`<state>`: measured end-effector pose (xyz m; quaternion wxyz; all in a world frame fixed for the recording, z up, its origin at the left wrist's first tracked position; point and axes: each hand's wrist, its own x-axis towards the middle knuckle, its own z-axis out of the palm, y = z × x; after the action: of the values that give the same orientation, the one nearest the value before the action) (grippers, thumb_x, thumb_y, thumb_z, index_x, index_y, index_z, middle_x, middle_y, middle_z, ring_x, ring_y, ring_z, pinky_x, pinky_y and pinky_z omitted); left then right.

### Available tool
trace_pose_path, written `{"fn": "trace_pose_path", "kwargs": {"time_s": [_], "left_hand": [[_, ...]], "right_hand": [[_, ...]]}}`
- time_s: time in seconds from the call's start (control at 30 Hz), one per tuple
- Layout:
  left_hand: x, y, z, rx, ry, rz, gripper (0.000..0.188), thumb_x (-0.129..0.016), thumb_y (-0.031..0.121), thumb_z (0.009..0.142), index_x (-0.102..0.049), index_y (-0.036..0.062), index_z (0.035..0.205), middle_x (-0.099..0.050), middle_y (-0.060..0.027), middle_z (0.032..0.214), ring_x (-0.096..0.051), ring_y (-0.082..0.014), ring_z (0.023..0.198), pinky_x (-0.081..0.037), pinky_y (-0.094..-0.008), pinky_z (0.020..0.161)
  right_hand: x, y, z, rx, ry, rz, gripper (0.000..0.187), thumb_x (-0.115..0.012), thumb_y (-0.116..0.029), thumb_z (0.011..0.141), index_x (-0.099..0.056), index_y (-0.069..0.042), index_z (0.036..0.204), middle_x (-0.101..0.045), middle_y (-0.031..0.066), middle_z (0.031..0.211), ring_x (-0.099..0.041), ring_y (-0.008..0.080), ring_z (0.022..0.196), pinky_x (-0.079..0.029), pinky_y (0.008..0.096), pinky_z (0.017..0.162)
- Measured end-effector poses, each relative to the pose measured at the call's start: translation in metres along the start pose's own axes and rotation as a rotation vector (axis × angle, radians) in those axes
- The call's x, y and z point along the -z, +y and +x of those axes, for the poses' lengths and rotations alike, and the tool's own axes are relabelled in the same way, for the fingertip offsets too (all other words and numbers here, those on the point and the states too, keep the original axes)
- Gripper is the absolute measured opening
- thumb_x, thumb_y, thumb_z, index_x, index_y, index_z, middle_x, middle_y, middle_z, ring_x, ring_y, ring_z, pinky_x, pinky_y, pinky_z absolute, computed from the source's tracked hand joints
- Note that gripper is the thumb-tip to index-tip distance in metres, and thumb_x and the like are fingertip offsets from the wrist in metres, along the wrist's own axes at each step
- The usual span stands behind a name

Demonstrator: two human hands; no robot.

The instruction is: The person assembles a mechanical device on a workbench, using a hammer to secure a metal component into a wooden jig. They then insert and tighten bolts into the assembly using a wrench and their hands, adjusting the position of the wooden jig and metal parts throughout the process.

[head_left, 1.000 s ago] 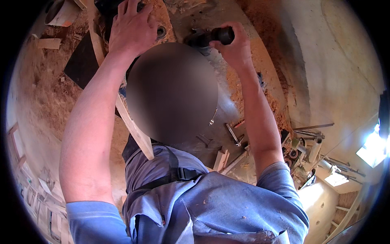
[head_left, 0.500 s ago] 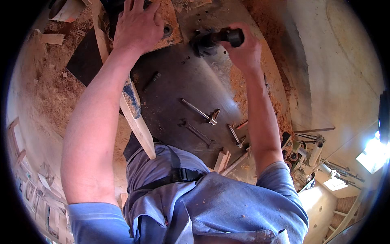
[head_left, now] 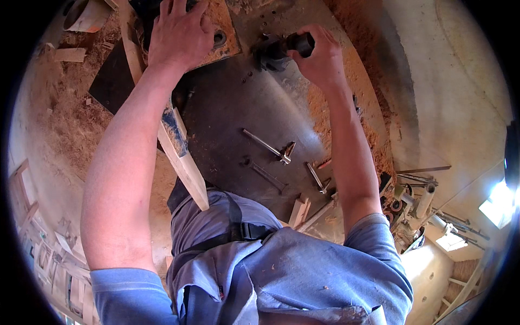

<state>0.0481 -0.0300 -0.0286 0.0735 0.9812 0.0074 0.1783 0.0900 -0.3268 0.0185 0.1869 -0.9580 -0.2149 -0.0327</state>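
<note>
My right hand (head_left: pixel 320 60) grips a dark cylinder (head_left: pixel 301 44) with a round end. Its other end joins a dark, blocky cutter head (head_left: pixel 272 53) low over or on the metal table (head_left: pixel 227 130); I cannot tell whether they touch. My left hand (head_left: pixel 181 39) lies with fingers spread at the top edge, over a dark machine part whose grip area is partly out of view. Beside it is a sawdust-covered plate (head_left: pixel 227 38) with a round hole (head_left: pixel 219 38). A caliper-like metal tool (head_left: pixel 268 146) and a wrench (head_left: pixel 265 174) lie nearer me.
A second small metal tool (head_left: pixel 316 177) lies by the table's near right edge. A pale wooden strip (head_left: pixel 187 170) juts toward my waist. Wood offcuts (head_left: pixel 299 211) sit at the near edge. Sawdust (head_left: pixel 70 119) covers the floor at left; rods and pipes (head_left: pixel 425 200) stand at right.
My right hand and the dark cylinder have shifted slightly left. The small dark bolt-like piece near my left forearm shows closer to the arm and dimmer. My left hand stays nearly in place.
</note>
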Motion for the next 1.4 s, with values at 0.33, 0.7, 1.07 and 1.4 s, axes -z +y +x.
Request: {"fn": "trace_pose_path", "kwargs": {"time_s": [0.33,0.7,1.07,1.4], "left_hand": [[0.001,0.003,0.000,0.011,-0.008,0.021,0.041,-0.049,0.028,0.104,-0.060,0.0166,0.141,-0.044,-0.0112,0.150,-0.041,-0.0328,0.141,-0.040,-0.0472,0.117],[-0.003,-0.001,0.001,-0.017,-0.005,0.030,0.040,-0.048,0.029,0.105,-0.060,0.0172,0.142,-0.044,-0.0108,0.150,-0.041,-0.0324,0.141,-0.041,-0.0488,0.115],[0.001,0.003,0.000,0.028,-0.017,-0.029,0.041,-0.049,0.029,0.104,-0.060,0.0177,0.142,-0.043,-0.0104,0.152,-0.040,-0.0323,0.142,-0.041,-0.0478,0.116],[0.000,0.003,0.000,0.035,-0.024,-0.008,0.042,-0.051,0.028,0.103,-0.059,0.0174,0.143,-0.044,-0.0107,0.151,-0.040,-0.0319,0.142,-0.040,-0.0474,0.117]], "right_hand": [[0.011,0.006,-0.006,-0.055,-0.082,0.171,0.044,-0.087,-0.010,0.079,-0.062,-0.012,0.115,-0.069,0.0156,0.109,-0.070,0.0365,0.102,-0.056,0.0467,0.082],[0.007,-0.001,-0.002,-0.027,-0.088,0.042,0.044,-0.086,-0.014,0.081,-0.060,-0.008,0.116,-0.070,0.0186,0.102,-0.072,0.0373,0.093,-0.056,0.0469,0.077],[0.021,0.003,0.001,-0.370,-0.192,0.297,0.055,-0.090,-0.018,0.075,-0.062,-0.011,0.123,-0.067,0.0118,0.106,-0.071,0.0248,0.093,-0.059,0.0376,0.077],[0.009,-0.016,-0.004,-0.085,-0.115,-0.015,0.056,-0.090,-0.017,0.077,-0.063,-0.015,0.127,-0.055,0.0128,0.129,-0.059,0.0353,0.121,-0.051,0.0479,0.099]]}}
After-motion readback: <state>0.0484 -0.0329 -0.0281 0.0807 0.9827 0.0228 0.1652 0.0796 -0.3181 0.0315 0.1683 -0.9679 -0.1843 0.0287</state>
